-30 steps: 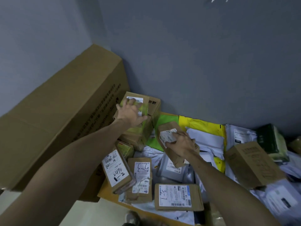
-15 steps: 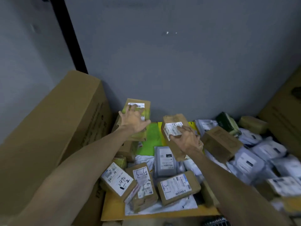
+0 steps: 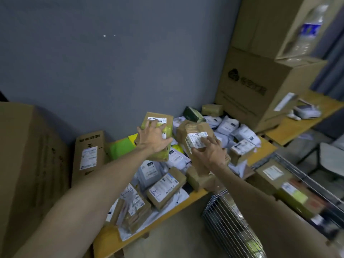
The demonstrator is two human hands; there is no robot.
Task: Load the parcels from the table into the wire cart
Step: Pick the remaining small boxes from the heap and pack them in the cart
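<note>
My left hand (image 3: 153, 139) grips a brown box wrapped in yellow-green tape (image 3: 160, 120), held up above the table. My right hand (image 3: 208, 153) holds a smaller brown box with a white label (image 3: 197, 135), also lifted off the pile. Below both, a yellow table (image 3: 195, 195) is heaped with cardboard boxes and grey mailer bags. The wire cart (image 3: 229, 222) stands at the lower right, beside the table's edge, and several parcels lie inside it (image 3: 275, 175).
A big cardboard box (image 3: 28, 164) stands on the left and a tall carton (image 3: 89, 155) leans at the wall. Stacked large cartons (image 3: 260, 86) fill the right corner. A second yellow table (image 3: 301, 116) with a small device lies at far right.
Both hands have lifted their boxes clear of the pile and swung right. The view has turned right, bringing the wire cart and the stacked cartons into sight.
</note>
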